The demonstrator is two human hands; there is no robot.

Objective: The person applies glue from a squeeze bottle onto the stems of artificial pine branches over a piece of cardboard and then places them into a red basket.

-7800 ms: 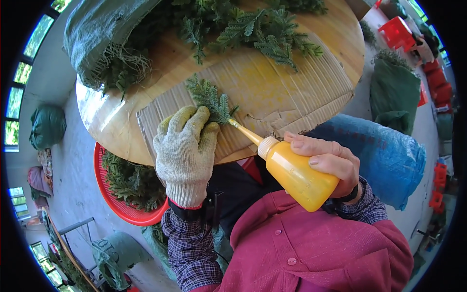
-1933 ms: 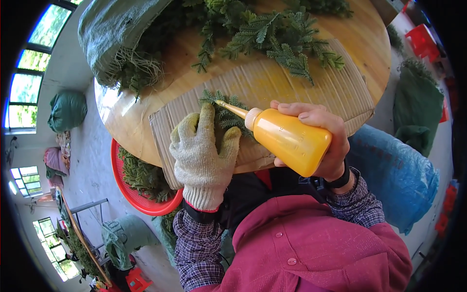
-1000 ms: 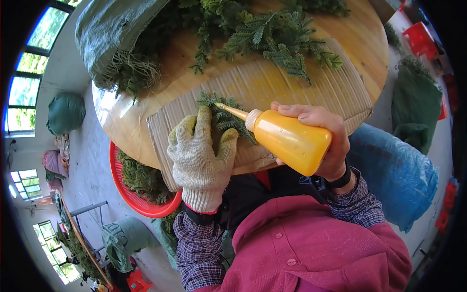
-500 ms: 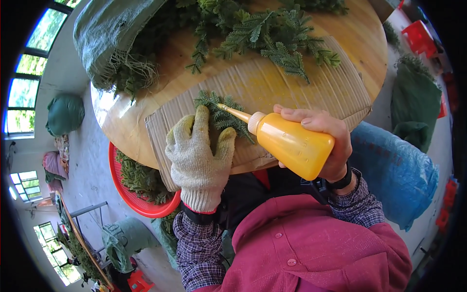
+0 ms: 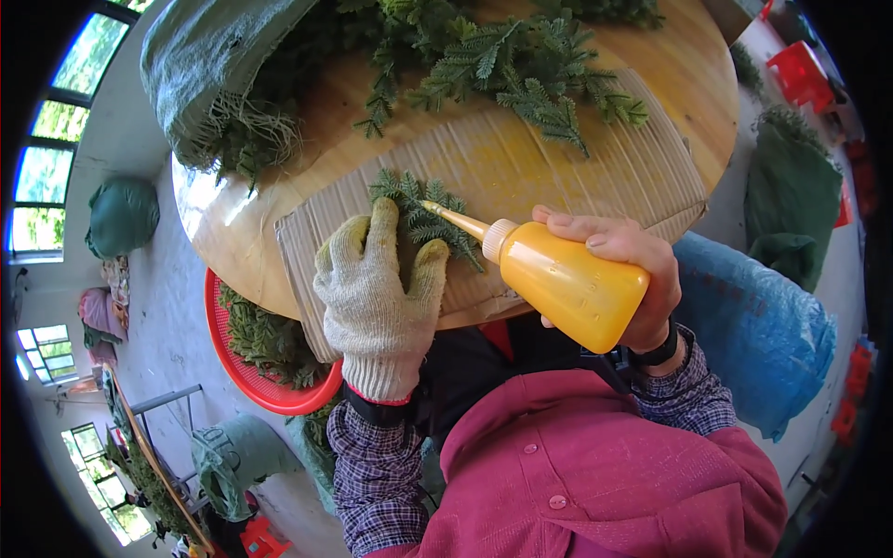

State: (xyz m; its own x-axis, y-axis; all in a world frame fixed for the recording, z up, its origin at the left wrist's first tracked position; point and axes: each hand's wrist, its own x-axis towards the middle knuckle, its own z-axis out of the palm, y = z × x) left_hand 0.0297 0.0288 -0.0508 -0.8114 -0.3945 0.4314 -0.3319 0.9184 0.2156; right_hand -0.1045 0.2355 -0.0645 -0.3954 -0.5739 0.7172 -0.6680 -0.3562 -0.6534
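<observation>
My left hand (image 5: 379, 298), in a pale knitted glove with stained fingertips, rests over the cardboard with index finger and thumb spread. Its index fingertip touches a small green artificial fir sprig (image 5: 420, 212), and the thumb lies by the sprig's lower end. My bare right hand (image 5: 642, 265) is wrapped round a squeeze bottle (image 5: 572, 284) full of yellow-orange liquid. The bottle is tilted, its long tapered nozzle pointing left with the tip at the sprig. Beneath both lies a corrugated cardboard sheet (image 5: 326, 232) with yellow smears, on a round wooden table (image 5: 233, 251).
Loose fir branches (image 5: 530, 74) cover the far part of the table, beside a grey-green woven sack (image 5: 209, 74). A red basket (image 5: 219, 344) of greenery stands at the lower left. To the right are a blue sack (image 5: 753, 335) and a dark green sack (image 5: 791, 205).
My right hand and the bottle have shifted slightly right, so the nozzle tip sits a little further right along the sprig. The left hand stays nearly in place.
</observation>
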